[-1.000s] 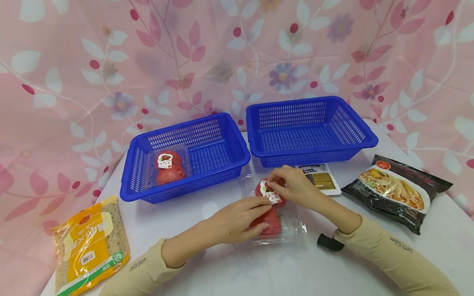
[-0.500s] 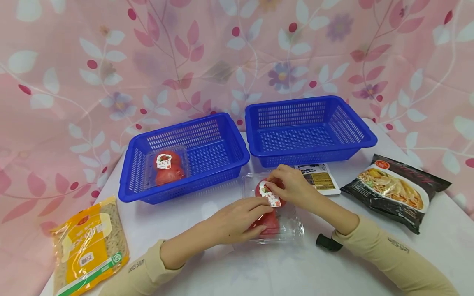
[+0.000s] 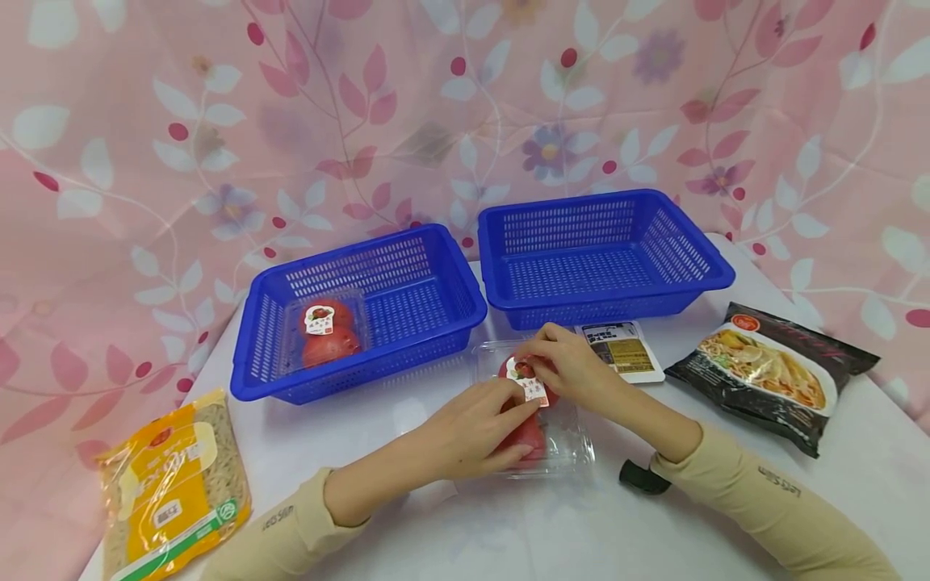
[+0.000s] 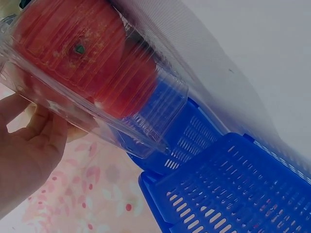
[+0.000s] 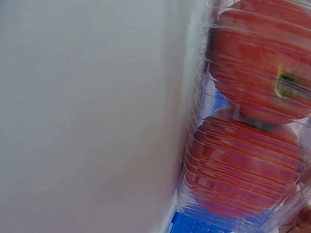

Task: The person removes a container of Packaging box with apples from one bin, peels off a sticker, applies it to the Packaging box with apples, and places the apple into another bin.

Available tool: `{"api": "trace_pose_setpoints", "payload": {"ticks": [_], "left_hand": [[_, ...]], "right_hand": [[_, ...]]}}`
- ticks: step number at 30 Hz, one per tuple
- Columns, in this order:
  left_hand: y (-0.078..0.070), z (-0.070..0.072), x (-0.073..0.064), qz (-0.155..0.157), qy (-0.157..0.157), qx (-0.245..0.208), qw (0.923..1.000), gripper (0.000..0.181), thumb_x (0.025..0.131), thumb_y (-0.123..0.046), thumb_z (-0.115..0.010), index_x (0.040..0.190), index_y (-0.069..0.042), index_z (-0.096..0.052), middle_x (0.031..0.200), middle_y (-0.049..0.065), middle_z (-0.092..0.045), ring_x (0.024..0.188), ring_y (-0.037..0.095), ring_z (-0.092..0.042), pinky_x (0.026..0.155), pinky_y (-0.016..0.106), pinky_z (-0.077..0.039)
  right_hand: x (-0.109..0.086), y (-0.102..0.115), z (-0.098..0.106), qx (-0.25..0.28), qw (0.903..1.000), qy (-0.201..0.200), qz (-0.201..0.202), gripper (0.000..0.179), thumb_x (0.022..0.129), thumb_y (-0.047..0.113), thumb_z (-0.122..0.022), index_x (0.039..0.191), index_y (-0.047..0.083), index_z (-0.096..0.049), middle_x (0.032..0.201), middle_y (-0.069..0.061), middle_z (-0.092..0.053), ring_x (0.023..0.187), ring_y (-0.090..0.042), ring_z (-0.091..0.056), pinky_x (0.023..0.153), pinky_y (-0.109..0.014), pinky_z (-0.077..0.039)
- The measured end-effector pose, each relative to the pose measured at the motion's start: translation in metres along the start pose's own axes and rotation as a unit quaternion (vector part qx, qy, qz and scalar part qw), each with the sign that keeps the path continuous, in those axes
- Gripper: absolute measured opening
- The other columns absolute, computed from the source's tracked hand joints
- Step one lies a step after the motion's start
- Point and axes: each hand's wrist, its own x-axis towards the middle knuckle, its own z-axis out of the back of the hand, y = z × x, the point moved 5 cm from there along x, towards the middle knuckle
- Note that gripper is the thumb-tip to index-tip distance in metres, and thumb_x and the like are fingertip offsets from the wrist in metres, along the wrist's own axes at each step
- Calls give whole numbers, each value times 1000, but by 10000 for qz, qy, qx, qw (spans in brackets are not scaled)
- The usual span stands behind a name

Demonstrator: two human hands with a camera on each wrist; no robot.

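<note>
A clear plastic clamshell box (image 3: 570,456) of tomatoes (image 3: 526,442) lies on the white table in the head view, a white label (image 3: 525,379) on its lid. My left hand (image 3: 468,432) spreads over the box, index fingertip at the label's lower corner and thumb lower down. From the right, my right hand (image 3: 570,365) pinches at the label's upper edge with thumb and fingers. Ribbed plastic over the tomatoes (image 4: 73,53) fills much of the left wrist view, with the left fingers (image 4: 41,128) beside the lid. The right wrist view shows two tomatoes (image 5: 243,167) through the box.
Behind stand two blue baskets; the left basket (image 3: 392,367) holds another tomato box (image 3: 330,335), near the right basket (image 3: 617,300). A white flat pack (image 3: 625,353) and a black noodle bag (image 3: 770,371) lie right. At left lies a yellow noodle bag (image 3: 174,484); a black object (image 3: 643,477) sits by my right sleeve.
My left index finger has shifted slightly up and right onto the label's lower corner. The right hand stays at the label's upper edge, and the box lies where it was.
</note>
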Motion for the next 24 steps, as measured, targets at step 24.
{"api": "trace_pose_setpoints", "payload": {"ticks": [24], "left_hand": [[9,-11,-19,1180,1462,-264,9818,67,89,-61,-35,145,-24,-28,149,6,-22,135,37,-15,100,53,-29]], "right_hand": [[-27,10,10,-1032,9893,887,-521,38,82,30,-68,117,19,-63,109,-11,-54,97,-29,-46,79,-43,-45]]}}
